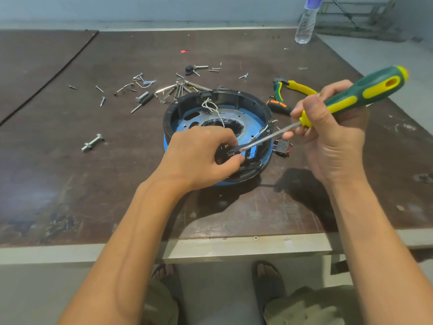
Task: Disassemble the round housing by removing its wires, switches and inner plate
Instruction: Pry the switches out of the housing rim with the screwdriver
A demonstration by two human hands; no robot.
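While my left hand (201, 153) curls thumb and fingers round a small black part (222, 153) at the near rim (a switch, I judge, though the hand covers most of it), my right hand (328, 127) is wrapped firmly round the green and yellow screwdriver (365, 90), gripping where handle meets shaft, and the flat tip lies against that black part, just beside my left thumb. Both hands work over the round housing (246, 96), which sits open side up near the middle of the table (70, 184), its black wall ringing the blue inner plate (254, 124). By my reading the job is somewhere around its middle. A good many screws (100, 89) and metal clips lie scattered beyond the housing, so much of the fastening looks undone. A black rocker switch (281, 146) sits outside the wall on the right, touching it; whether it is free or tethered I cannot tell. Left to do: the white wires (213, 109) loop up from the far side of the plate, another thin pair (263, 129) runs along the right wall, and the plate itself sits seated in the ring. Further out are yellow-handled pliers (297, 87), an orange and black tool (278, 106), a heavy bolt (92, 143) off to the left and a water bottle (305, 24) at the far edge.
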